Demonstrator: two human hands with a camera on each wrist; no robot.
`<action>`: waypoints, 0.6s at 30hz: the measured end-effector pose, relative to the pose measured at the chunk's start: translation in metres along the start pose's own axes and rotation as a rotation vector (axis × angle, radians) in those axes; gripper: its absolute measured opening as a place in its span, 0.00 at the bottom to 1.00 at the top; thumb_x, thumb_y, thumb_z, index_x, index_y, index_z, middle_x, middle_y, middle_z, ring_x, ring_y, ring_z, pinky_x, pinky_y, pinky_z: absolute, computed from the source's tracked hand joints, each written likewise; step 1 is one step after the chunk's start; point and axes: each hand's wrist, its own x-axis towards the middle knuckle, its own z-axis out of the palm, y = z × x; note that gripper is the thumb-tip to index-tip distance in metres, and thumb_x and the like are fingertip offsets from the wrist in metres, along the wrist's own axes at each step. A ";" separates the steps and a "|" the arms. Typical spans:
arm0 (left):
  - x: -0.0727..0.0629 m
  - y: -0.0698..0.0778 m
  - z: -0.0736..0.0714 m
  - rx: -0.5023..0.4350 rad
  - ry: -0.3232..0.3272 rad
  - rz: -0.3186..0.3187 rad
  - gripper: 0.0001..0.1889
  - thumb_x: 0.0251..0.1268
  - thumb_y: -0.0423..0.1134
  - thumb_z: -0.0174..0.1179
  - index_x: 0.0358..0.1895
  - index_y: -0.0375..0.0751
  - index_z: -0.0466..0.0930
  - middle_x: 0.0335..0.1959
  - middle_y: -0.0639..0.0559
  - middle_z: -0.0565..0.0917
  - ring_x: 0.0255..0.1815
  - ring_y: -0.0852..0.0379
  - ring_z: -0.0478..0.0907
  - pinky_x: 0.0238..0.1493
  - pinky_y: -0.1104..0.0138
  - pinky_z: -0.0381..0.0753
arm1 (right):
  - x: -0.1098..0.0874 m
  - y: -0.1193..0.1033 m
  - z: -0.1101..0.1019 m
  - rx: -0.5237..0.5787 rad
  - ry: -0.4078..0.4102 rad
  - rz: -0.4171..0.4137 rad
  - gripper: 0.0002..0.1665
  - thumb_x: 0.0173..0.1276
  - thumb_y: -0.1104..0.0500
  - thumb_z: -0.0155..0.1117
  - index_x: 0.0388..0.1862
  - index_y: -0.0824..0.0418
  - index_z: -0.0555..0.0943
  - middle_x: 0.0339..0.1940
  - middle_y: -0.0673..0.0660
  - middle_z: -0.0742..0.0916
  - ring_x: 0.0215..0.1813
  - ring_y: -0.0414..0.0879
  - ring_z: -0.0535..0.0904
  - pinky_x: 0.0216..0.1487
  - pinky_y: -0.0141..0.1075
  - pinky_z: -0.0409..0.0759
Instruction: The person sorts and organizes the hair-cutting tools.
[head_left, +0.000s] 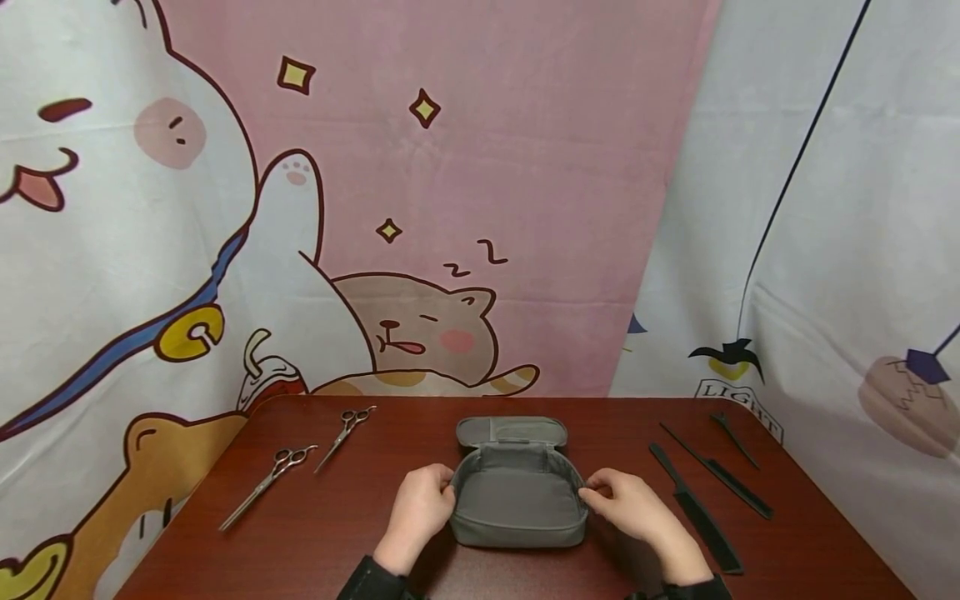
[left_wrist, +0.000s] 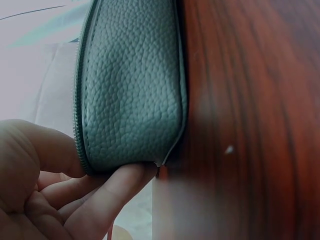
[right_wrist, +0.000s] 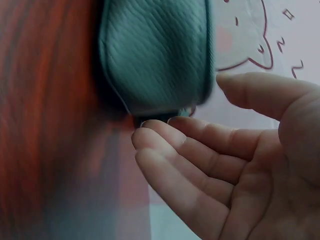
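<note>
A grey-green zip case (head_left: 517, 535) with pebbled sides stands unzipped on the table, its lid folded back and its inside bare. At its left side, my left hand (head_left: 420, 508) pinches the wall, thumb over the zipped rim and fingers against the outside. My right hand (head_left: 632, 510) is at the opposite side. In the right wrist view, that hand's fingers (right_wrist: 187, 165) are loosely bent beside the case's blurred end, and the thumb (right_wrist: 250, 90) stands just off the rim.
Two pairs of hairdressing scissors, one nearer (head_left: 264, 490) and one farther (head_left: 345, 437), lie left of the case. To the right are a wide black comb (head_left: 701, 525), a thin-handled comb (head_left: 723, 475) and a small dark clip (head_left: 735, 440). A printed cloth (head_left: 525, 167) hangs behind the table.
</note>
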 end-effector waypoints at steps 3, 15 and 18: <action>0.000 0.000 0.000 -0.007 -0.001 0.008 0.04 0.54 0.27 0.64 0.33 0.36 0.85 0.26 0.50 0.84 0.29 0.54 0.81 0.30 0.61 0.78 | -0.001 0.004 -0.011 -0.054 0.037 0.024 0.18 0.69 0.51 0.66 0.48 0.64 0.82 0.38 0.52 0.85 0.37 0.47 0.82 0.37 0.44 0.79; 0.000 0.000 -0.001 -0.006 -0.018 -0.002 0.06 0.54 0.26 0.64 0.35 0.36 0.85 0.29 0.49 0.85 0.31 0.52 0.82 0.31 0.59 0.79 | -0.010 0.029 -0.052 -0.209 0.143 0.115 0.39 0.67 0.42 0.67 0.59 0.75 0.74 0.46 0.64 0.85 0.48 0.60 0.82 0.45 0.53 0.79; 0.000 0.000 -0.001 -0.011 -0.022 -0.005 0.06 0.54 0.26 0.64 0.35 0.36 0.85 0.28 0.49 0.84 0.30 0.52 0.82 0.31 0.60 0.79 | -0.013 0.036 -0.059 -0.236 0.151 0.139 0.42 0.66 0.40 0.67 0.60 0.76 0.73 0.48 0.68 0.83 0.49 0.63 0.80 0.44 0.54 0.78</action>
